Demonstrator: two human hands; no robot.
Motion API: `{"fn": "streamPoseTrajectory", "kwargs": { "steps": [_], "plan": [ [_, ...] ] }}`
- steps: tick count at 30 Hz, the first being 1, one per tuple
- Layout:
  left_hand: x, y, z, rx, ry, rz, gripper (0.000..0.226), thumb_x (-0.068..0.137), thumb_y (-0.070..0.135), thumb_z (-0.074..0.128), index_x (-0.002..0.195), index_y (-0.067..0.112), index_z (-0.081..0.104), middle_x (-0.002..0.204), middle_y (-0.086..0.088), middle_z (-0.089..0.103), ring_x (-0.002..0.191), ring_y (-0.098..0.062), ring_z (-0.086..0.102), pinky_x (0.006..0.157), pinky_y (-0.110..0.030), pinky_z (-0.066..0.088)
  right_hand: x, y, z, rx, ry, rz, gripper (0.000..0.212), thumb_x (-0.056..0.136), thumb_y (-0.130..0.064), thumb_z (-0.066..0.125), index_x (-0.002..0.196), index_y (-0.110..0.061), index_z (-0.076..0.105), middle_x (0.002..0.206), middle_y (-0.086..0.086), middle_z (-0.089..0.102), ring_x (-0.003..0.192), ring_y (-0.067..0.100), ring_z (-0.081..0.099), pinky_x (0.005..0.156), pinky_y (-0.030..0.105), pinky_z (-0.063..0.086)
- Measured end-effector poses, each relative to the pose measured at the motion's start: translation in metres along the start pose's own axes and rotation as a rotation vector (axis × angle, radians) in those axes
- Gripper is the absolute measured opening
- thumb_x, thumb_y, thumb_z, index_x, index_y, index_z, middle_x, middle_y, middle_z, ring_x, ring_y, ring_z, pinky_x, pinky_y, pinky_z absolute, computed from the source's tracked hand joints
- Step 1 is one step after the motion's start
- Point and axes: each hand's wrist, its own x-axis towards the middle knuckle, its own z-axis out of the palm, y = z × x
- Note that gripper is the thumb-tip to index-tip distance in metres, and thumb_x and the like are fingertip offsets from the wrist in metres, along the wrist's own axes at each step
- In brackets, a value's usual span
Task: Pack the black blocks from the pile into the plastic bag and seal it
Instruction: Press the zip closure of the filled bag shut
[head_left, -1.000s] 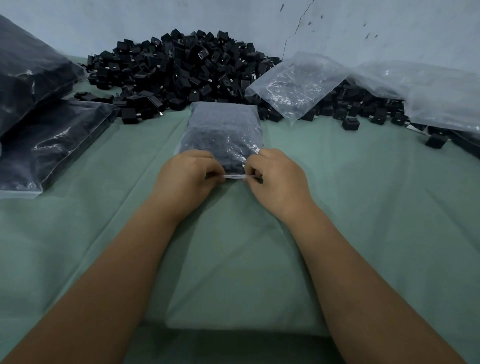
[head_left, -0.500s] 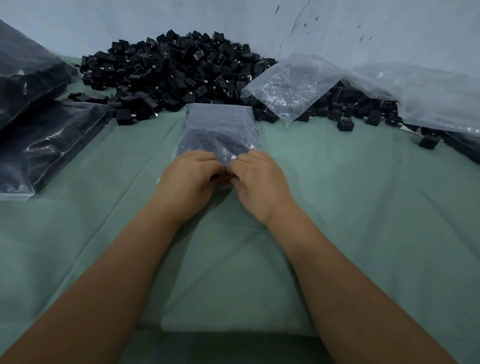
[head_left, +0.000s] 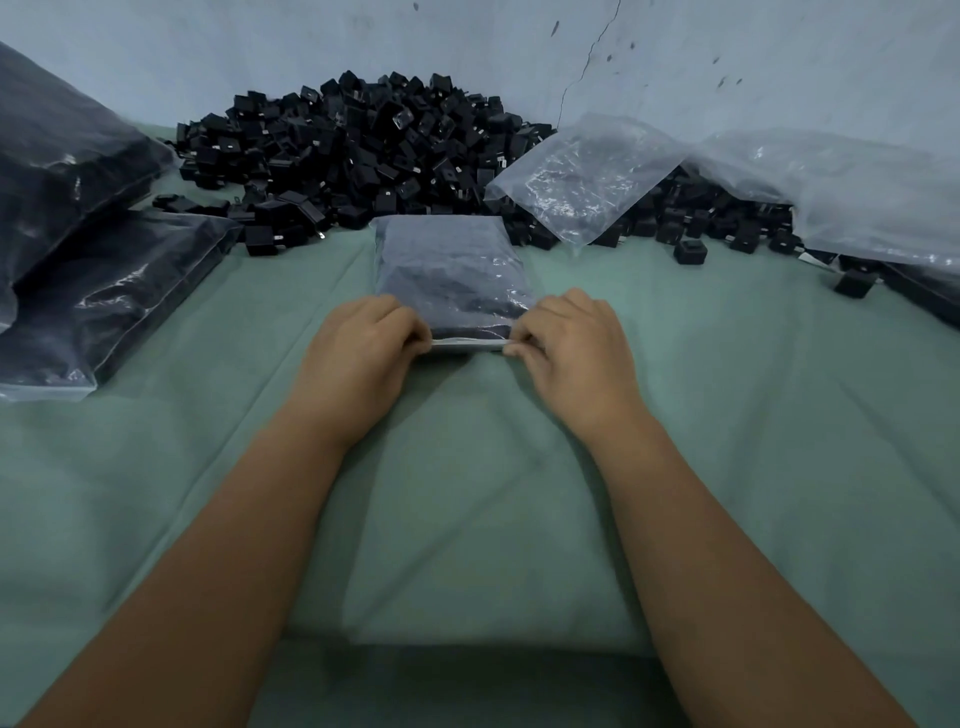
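Both hands apart since earlier | left hand (head_left: 358, 348), right hand (head_left: 569, 345) pinch plastic bag (head_left: 452, 275) strip

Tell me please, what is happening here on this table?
A person is closing a small plastic bag filled with black blocks. The left hand and the right hand each pinch one end of the bag's near edge, on a green cloth. Behind lies the pile of loose blocks, with filled bags at the left and empty bags at the right.
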Motion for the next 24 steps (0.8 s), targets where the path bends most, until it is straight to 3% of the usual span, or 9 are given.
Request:
{"fn": "streamPoseTrajectory", "kwargs": {
  "steps": [7, 10, 12, 14, 16, 18, 19, 21, 24],
  "plan": [
    [-0.003, -0.006, -0.001, 0.003, -0.017, -0.136, 0.013, 0.094, 0.013, 0.063, 0.090, -0.001, 0.063, 0.087, -0.020, 0.066, 0.080, -0.039, 0.059, 0.073, -0.045, 0.044, -0.002, 0.025, -0.003, -0.137, 0.122, 0.174, 0.025, 0.085, -0.036, 0.070, 0.075, -0.013, 0.066, 0.078, 0.003, 0.062, 0.086, 0.027, 0.051, 0.077, 0.034, 0.029],
    [-0.004, -0.009, 0.003, -0.020, -0.010, -0.235, 0.014, 0.095, 0.019, 0.061, 0.093, 0.005, 0.062, 0.091, -0.014, 0.065, 0.083, -0.035, 0.057, 0.072, -0.038, 0.041, -0.001, 0.032, -0.002, 0.019, 0.102, 0.230, 0.012, 0.087, -0.020, 0.069, 0.081, -0.010, 0.070, 0.081, 0.005, 0.064, 0.085, 0.027, 0.053, 0.076, 0.031, 0.033],
    [-0.007, -0.017, 0.001, -0.023, 0.018, -0.372, 0.016, 0.096, 0.022, 0.059, 0.096, 0.007, 0.062, 0.094, -0.012, 0.064, 0.085, -0.030, 0.055, 0.071, -0.033, 0.035, -0.004, 0.048, -0.008, 0.188, 0.193, 0.431, 0.007, 0.087, -0.009, 0.065, 0.085, -0.009, 0.072, 0.085, 0.004, 0.067, 0.086, 0.025, 0.058, 0.074, 0.026, 0.037],
    [-0.010, -0.028, -0.002, -0.043, 0.067, -0.500, 0.017, 0.096, 0.024, 0.059, 0.096, 0.008, 0.063, 0.094, -0.010, 0.062, 0.086, -0.027, 0.054, 0.072, -0.032, 0.034, -0.009, 0.065, -0.018, 0.322, 0.341, 0.657, 0.009, 0.086, -0.010, 0.064, 0.084, -0.014, 0.071, 0.084, 0.002, 0.069, 0.078, 0.017, 0.061, 0.070, 0.020, 0.039],
    [-0.010, -0.032, -0.006, -0.067, 0.119, -0.525, 0.014, 0.095, 0.021, 0.061, 0.094, 0.007, 0.064, 0.092, -0.009, 0.060, 0.087, -0.028, 0.054, 0.073, -0.035, 0.039, -0.011, 0.068, -0.022, 0.422, 0.387, 0.796, 0.011, 0.087, -0.012, 0.064, 0.082, -0.022, 0.068, 0.086, 0.004, 0.071, 0.068, 0.004, 0.057, 0.065, 0.010, 0.040],
    [-0.009, -0.031, -0.005, -0.057, 0.194, -0.467, 0.009, 0.092, 0.013, 0.065, 0.092, 0.004, 0.065, 0.101, -0.014, 0.056, 0.097, -0.033, 0.052, 0.081, -0.039, 0.043, -0.005, 0.058, -0.017, 0.489, 0.309, 0.808, 0.014, 0.087, -0.014, 0.065, 0.079, -0.025, 0.065, 0.085, 0.005, 0.072, 0.065, 0.000, 0.057, 0.065, 0.003, 0.041],
    [-0.008, -0.028, -0.004, -0.081, 0.229, -0.447, 0.005, 0.091, 0.009, 0.065, 0.092, 0.003, 0.065, 0.111, -0.017, 0.053, 0.107, -0.035, 0.050, 0.089, -0.038, 0.042, -0.001, 0.049, -0.013, 0.537, 0.227, 0.792, 0.014, 0.089, -0.016, 0.064, 0.078, -0.025, 0.064, 0.084, 0.004, 0.071, 0.066, 0.003, 0.060, 0.072, 0.008, 0.047],
    [-0.008, -0.024, -0.003, -0.212, 0.264, -0.477, 0.001, 0.092, 0.006, 0.064, 0.092, 0.005, 0.064, 0.135, -0.019, 0.039, 0.131, -0.034, 0.038, 0.105, -0.025, 0.033, 0.007, 0.023, -0.002, 0.795, 0.061, 0.834, 0.009, 0.095, -0.025, 0.059, 0.089, -0.022, 0.064, 0.086, 0.001, 0.067, 0.068, 0.015, 0.066, 0.082, 0.033, 0.057],
    [-0.008, -0.023, -0.004, -0.388, 0.348, -0.562, 0.007, 0.093, 0.006, 0.063, 0.088, 0.011, 0.062, 0.151, -0.017, 0.019, 0.142, -0.039, 0.027, 0.110, -0.010, 0.022, 0.018, -0.014, 0.009, 1.356, -0.058, 0.932, 0.026, 0.098, -0.033, 0.054, 0.113, -0.011, 0.054, 0.106, 0.012, 0.065, 0.087, 0.022, 0.070, 0.077, 0.038, 0.060]
  ]
}}
